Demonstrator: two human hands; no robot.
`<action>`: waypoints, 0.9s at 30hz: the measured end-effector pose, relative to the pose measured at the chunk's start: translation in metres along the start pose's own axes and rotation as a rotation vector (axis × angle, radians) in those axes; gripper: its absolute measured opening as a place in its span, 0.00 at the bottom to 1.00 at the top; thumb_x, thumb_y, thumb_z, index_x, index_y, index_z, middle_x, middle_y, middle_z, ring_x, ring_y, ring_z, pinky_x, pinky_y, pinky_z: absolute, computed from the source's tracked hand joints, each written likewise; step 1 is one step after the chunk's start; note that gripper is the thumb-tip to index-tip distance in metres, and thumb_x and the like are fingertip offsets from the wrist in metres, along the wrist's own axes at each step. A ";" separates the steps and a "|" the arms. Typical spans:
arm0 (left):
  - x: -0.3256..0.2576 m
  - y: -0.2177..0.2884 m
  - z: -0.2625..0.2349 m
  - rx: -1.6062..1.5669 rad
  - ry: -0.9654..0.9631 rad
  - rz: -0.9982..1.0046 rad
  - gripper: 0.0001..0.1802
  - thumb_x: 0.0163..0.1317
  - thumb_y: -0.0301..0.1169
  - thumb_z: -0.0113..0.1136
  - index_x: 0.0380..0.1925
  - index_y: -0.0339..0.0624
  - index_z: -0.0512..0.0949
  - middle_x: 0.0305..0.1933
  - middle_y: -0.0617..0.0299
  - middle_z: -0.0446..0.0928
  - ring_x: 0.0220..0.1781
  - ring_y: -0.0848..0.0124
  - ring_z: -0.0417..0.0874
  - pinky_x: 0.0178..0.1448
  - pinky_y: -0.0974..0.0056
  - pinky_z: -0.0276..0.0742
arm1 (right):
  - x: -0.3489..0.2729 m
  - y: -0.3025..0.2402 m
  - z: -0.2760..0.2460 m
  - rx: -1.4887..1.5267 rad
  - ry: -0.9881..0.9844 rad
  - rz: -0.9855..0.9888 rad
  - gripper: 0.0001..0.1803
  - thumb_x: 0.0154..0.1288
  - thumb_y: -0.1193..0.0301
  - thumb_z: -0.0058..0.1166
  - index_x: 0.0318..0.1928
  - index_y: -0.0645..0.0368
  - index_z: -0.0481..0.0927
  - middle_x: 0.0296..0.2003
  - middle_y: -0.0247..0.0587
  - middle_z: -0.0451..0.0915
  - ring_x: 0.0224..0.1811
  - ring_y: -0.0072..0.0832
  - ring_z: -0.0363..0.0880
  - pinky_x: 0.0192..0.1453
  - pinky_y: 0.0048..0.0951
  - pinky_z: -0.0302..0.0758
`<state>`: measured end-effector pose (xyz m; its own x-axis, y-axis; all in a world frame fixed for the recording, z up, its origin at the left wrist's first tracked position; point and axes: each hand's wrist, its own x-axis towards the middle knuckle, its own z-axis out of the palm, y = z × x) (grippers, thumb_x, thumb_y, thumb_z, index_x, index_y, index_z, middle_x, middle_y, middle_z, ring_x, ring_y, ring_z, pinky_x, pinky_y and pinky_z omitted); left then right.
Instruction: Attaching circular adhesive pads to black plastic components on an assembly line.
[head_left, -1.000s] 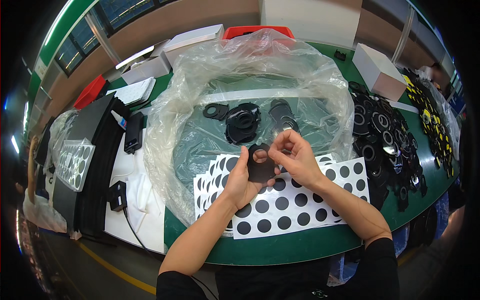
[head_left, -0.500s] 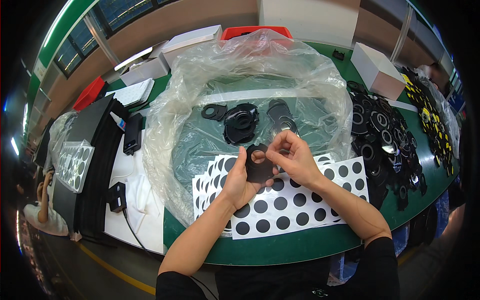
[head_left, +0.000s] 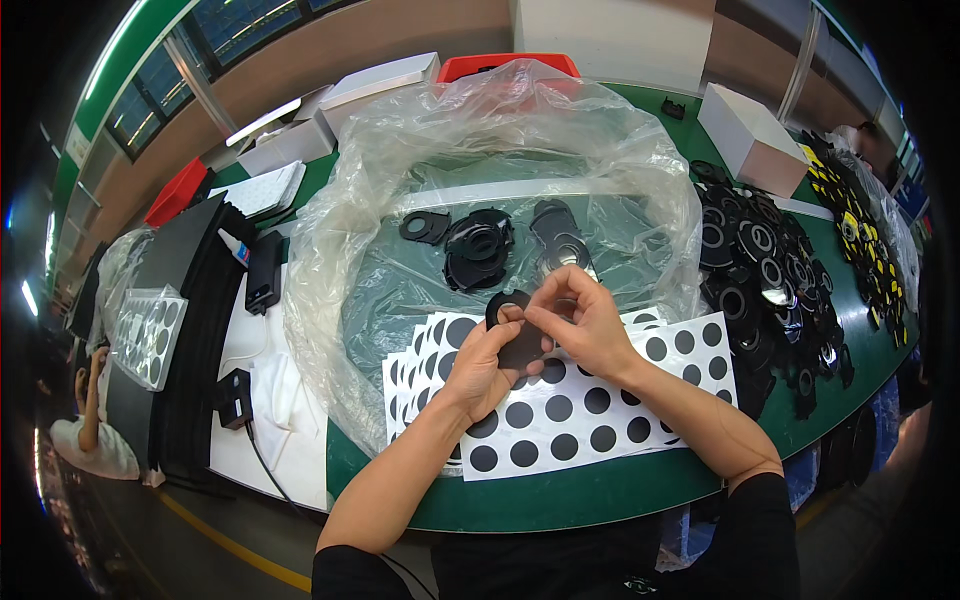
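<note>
My left hand [head_left: 478, 372] is closed around a flat black plastic part with a round hole [head_left: 522, 350], its thumb now lying across the front by the hole. My right hand [head_left: 592, 335] pinches thumb and fingertips together at the part's upper right edge. Anything between those fingertips is too small to make out. Under both hands lie overlapping white sheets of round black stickers [head_left: 541, 431]. Just beyond, on a clear plastic bag [head_left: 335, 270], rest a stack of black ring parts [head_left: 478, 250], a single ring part [head_left: 425, 227] and more dark parts [head_left: 557, 222].
A large heap of black ring parts [head_left: 755, 250] covers the right side, beside yellow-marked parts [head_left: 862, 235]. White boxes [head_left: 755, 145] and a red bin [head_left: 455, 68] stand at the back. On the left are black sheets [head_left: 185, 300], a glue bottle [head_left: 235, 247] and a cable [head_left: 265, 455].
My left thumb has moved from the part's left edge onto its front. My right fingertips have shifted slightly left and down, and the part has tilted a little.
</note>
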<state>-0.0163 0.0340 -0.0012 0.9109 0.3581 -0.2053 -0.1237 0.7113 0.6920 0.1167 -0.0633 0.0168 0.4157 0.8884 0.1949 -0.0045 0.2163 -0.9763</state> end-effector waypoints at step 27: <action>-0.009 -0.001 0.020 0.516 -0.103 -0.014 0.20 0.54 0.21 0.62 0.47 0.39 0.68 0.32 0.63 0.76 0.28 0.80 0.75 0.30 0.75 0.68 | -0.004 -0.032 0.001 -1.032 0.166 -0.229 0.16 0.50 0.64 0.66 0.22 0.63 0.76 0.18 0.38 0.76 0.22 0.32 0.77 0.27 0.33 0.73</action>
<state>-0.0163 0.0182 0.0133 0.9482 0.2708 -0.1661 0.0754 0.3162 0.9457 0.1147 -0.0731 0.0474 0.4279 0.7871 0.4443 0.8288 -0.1455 -0.5403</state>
